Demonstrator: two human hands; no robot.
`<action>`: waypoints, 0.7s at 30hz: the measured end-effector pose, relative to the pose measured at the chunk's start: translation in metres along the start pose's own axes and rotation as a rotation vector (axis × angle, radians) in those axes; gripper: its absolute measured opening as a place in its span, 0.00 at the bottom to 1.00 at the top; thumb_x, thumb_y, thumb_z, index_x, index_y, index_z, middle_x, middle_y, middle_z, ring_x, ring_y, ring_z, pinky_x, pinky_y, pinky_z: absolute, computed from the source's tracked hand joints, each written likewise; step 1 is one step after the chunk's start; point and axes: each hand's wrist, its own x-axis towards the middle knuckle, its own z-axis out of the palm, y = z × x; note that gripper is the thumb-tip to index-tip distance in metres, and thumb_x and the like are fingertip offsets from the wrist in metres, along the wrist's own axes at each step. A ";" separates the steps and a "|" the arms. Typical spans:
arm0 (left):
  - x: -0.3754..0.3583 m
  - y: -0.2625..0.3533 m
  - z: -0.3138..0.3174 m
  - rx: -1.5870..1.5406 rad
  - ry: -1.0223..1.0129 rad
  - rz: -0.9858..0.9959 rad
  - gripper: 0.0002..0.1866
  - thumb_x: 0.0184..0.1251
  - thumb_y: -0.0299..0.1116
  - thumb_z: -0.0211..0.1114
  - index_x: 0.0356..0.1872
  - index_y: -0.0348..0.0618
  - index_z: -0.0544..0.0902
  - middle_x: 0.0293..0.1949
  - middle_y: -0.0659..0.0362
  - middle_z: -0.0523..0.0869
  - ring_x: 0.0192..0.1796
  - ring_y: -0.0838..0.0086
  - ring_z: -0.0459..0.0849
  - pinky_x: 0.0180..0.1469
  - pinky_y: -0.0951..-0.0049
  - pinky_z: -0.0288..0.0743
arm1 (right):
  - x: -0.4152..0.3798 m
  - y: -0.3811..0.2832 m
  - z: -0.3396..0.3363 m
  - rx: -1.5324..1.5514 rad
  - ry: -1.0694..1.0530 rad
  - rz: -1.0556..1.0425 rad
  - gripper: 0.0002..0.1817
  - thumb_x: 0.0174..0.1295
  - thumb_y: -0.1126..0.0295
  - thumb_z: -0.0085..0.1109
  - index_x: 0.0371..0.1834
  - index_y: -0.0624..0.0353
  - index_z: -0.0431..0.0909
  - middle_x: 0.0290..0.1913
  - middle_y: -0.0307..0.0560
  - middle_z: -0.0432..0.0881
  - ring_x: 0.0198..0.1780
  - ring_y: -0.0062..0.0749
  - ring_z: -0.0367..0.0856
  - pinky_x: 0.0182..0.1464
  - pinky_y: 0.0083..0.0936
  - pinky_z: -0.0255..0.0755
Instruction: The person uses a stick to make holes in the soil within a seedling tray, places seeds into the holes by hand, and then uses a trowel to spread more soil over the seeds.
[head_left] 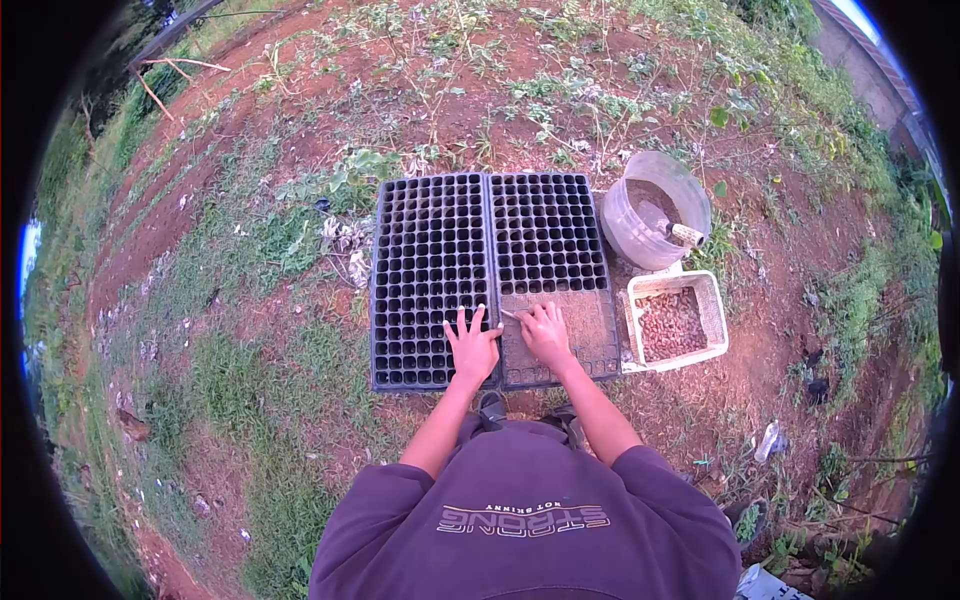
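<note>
Right tray (pixel 560 365): flush beside left tray (pixel 376 300), in front of the person; near cells covered with brown soil (pixel 580 322), far cells open and dark. Left hand (pixel 473 350): fingers spread over left tray's inner edge. Right hand (pixel 545 337): over the soil, fingers appear to pinch a thin pale stick (pixel 509 315). To the right, box (pixel 716 318) of reddish-brown pieces; clear bucket (pixel 622 235) beyond it.

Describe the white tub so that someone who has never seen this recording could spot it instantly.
Start from the two black trays at mid-view. Just right of their near end sits the tub, holding reddish-brown bits. It is rectangular and opaque; the bucket beyond is round and see-through.
</note>
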 end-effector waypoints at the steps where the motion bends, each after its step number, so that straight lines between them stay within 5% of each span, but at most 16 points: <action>1: 0.000 0.000 0.000 -0.009 0.006 0.004 0.13 0.61 0.34 0.63 0.43 0.66 0.91 0.69 0.58 0.69 0.75 0.51 0.55 0.72 0.32 0.42 | 0.000 0.000 0.000 -0.001 0.001 0.001 0.12 0.56 0.70 0.62 0.44 0.51 0.84 0.42 0.44 0.78 0.53 0.44 0.72 0.55 0.40 0.68; 4: 0.000 0.000 -0.001 -0.008 0.003 0.004 0.13 0.61 0.34 0.63 0.43 0.66 0.91 0.68 0.58 0.69 0.75 0.51 0.55 0.72 0.32 0.43 | 0.003 0.001 0.000 -0.028 -0.015 -0.111 0.12 0.57 0.70 0.62 0.45 0.51 0.84 0.42 0.44 0.78 0.52 0.44 0.72 0.55 0.40 0.68; 10: 0.000 0.000 -0.002 0.007 -0.009 0.003 0.13 0.62 0.34 0.63 0.43 0.67 0.90 0.69 0.58 0.69 0.75 0.51 0.55 0.72 0.32 0.43 | 0.007 0.003 -0.001 -0.046 0.122 0.156 0.11 0.57 0.70 0.62 0.43 0.51 0.84 0.41 0.44 0.78 0.50 0.44 0.72 0.54 0.39 0.68; 12: 0.000 0.001 -0.004 0.001 -0.009 0.003 0.13 0.62 0.34 0.63 0.43 0.67 0.90 0.69 0.58 0.69 0.75 0.51 0.55 0.72 0.32 0.43 | 0.006 0.005 -0.002 -0.025 0.006 -0.045 0.11 0.56 0.71 0.62 0.43 0.52 0.84 0.40 0.44 0.78 0.50 0.45 0.72 0.53 0.39 0.69; 16: 0.001 0.001 -0.004 -0.006 -0.014 0.001 0.13 0.63 0.34 0.62 0.43 0.67 0.90 0.69 0.58 0.69 0.75 0.51 0.55 0.73 0.32 0.42 | 0.006 0.004 0.001 -0.006 0.032 -0.042 0.11 0.55 0.72 0.62 0.42 0.53 0.84 0.40 0.44 0.79 0.50 0.45 0.72 0.53 0.39 0.69; 18: 0.001 0.001 -0.005 -0.006 -0.020 -0.004 0.13 0.63 0.34 0.62 0.43 0.66 0.91 0.69 0.58 0.69 0.75 0.51 0.55 0.73 0.32 0.42 | 0.007 0.005 0.002 -0.056 0.157 0.188 0.12 0.54 0.72 0.62 0.43 0.53 0.84 0.40 0.45 0.79 0.50 0.44 0.72 0.53 0.39 0.69; 21: 0.001 0.001 -0.006 -0.010 -0.020 -0.005 0.13 0.63 0.34 0.62 0.43 0.66 0.91 0.69 0.58 0.70 0.75 0.51 0.55 0.73 0.32 0.42 | 0.003 0.009 -0.002 -0.025 0.138 0.169 0.12 0.53 0.72 0.62 0.43 0.53 0.84 0.40 0.45 0.79 0.50 0.45 0.72 0.54 0.40 0.69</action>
